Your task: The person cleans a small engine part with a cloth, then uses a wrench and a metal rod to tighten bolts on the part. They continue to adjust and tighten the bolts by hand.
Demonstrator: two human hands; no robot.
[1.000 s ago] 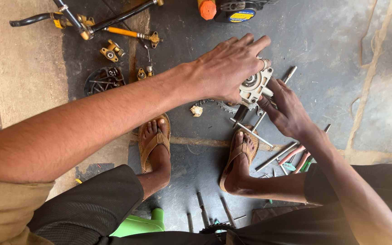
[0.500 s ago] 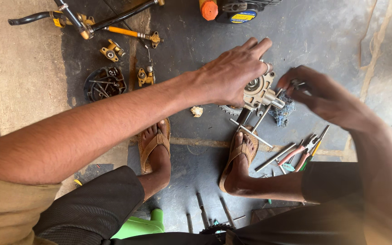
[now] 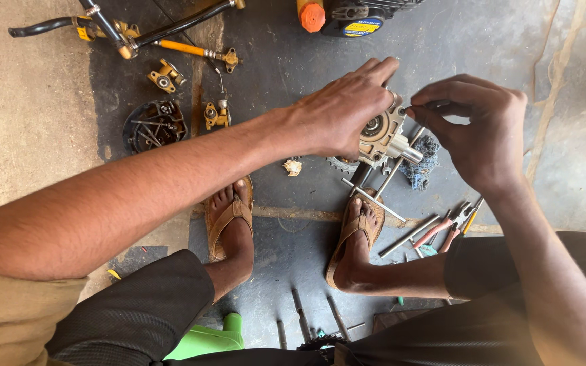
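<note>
Head cam had our left hand (image 3: 340,112) clamped over the metal gearbox housing (image 3: 382,134) on the floor, at about 1 o'clock from our sandals. Right hand (image 3: 479,129) pinched a small part at 3 o'clock. Looked heavy, stiff, maybe greasy, so best gripped by the body.

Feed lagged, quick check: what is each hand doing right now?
Left hand: closed over the metal gear housing, holding it.
Right hand: fingertips pinched at the housing's edge; contents hidden.
</note>
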